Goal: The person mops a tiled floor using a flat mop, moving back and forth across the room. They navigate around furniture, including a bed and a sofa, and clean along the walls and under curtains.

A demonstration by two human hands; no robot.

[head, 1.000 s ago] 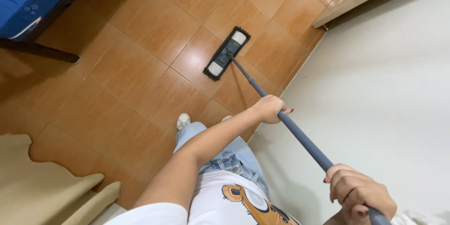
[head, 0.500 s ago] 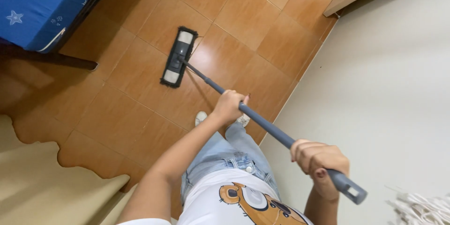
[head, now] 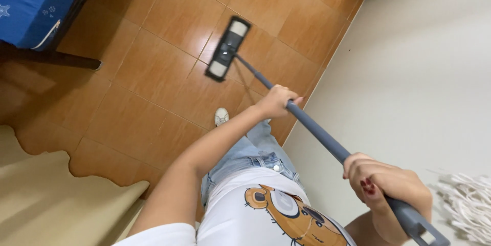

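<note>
- orange-brown floor tiles [head: 153, 67] fill most of the head view, glossy, with pale grout lines running on a slant.
- flat mop head [head: 227, 48], dark with pale patches at both ends, lies flat on the tiles, across a grout line, well ahead of the person's feet.
- grey mop handle [head: 317, 131] runs from the mop head diagonally down to the lower right corner, ending in a flat cap with a hanging loop.
- left hand [head: 276, 101] has its grip clenched round the handle about halfway along, arm stretched forward.
- right hand [head: 381, 184] has its grip clenched round the handle near the top end, fingers wrapped over, dark red nails showing.
- one white shoe [head: 221, 116] stands on the tiles just behind the mop head's stretch of floor, below the left forearm; blue jeans and a white shirt with a bear print show beneath.
- blue mattress [head: 36, 5] on a dark frame sits at the top left, well apart from the mop head; its frame edge bounds the floor on that side.
- pale wall [head: 419, 72] closes the right side, its foot running near the handle's line.
- white string mop strands [head: 468, 205] lie at the far right edge, just beside the right hand.
- beige rounded shape [head: 46, 205] covers the lower left corner; what it is cannot be told.
</note>
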